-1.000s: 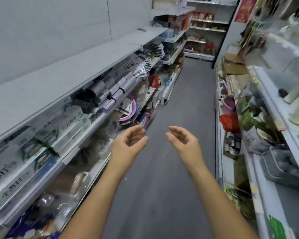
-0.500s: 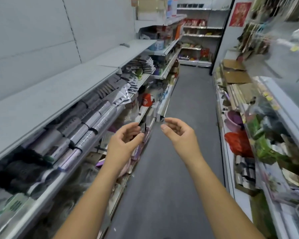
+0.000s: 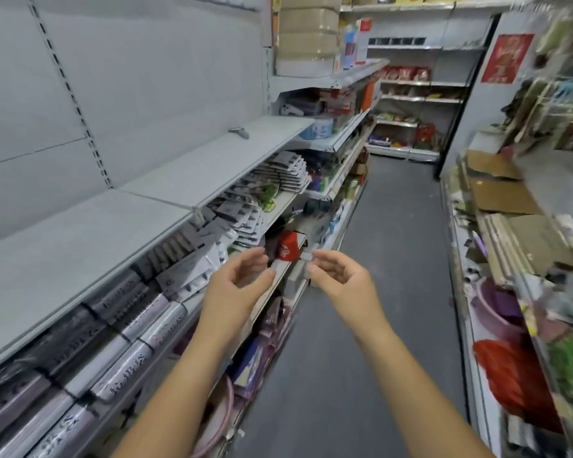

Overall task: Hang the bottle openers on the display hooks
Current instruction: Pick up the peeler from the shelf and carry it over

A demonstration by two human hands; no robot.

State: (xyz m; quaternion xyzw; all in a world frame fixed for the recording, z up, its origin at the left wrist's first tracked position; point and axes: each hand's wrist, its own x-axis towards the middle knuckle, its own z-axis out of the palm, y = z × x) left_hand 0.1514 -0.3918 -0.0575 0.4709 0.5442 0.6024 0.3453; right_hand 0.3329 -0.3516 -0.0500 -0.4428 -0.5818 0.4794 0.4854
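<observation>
Facing: a shop aisle, its grey floor (image 3: 361, 325) running up the middle of the frame between two runs of shelving.
Left hand (image 3: 237, 285): centre of the frame, raised in front of the left shelving, palm turned inward, fingers loosely curled, thumb apart. It grips nothing.
Right hand (image 3: 343, 280): just right of the left hand and not touching it, fingers loosely bent toward it, nothing in its grasp (the small grey block at its fingertips looks like a shelf end behind them).
Bottle openers: too blurred to pick out. Neither hand has one.
Carded packs (image 3: 242, 219): grey, hanging in overlapping rows under the lip of the bare shelf (image 3: 80, 252), just above and left of the left hand. What the cards carry cannot be read.
Small metal piece (image 3: 239, 132): lying alone on that shelf, upper centre-left.
Wrapped rolls (image 3: 139, 325): grey and lilac, packed side by side, lower left.
Red tub (image 3: 286, 247): on a lower shelf, just above the gap between the hands.
Right shelving: flattened cardboard (image 3: 500, 196), a purple basin (image 3: 497, 312) below it, a red bag (image 3: 510, 375) lower still.
Red poster (image 3: 506, 57): upper right.
</observation>
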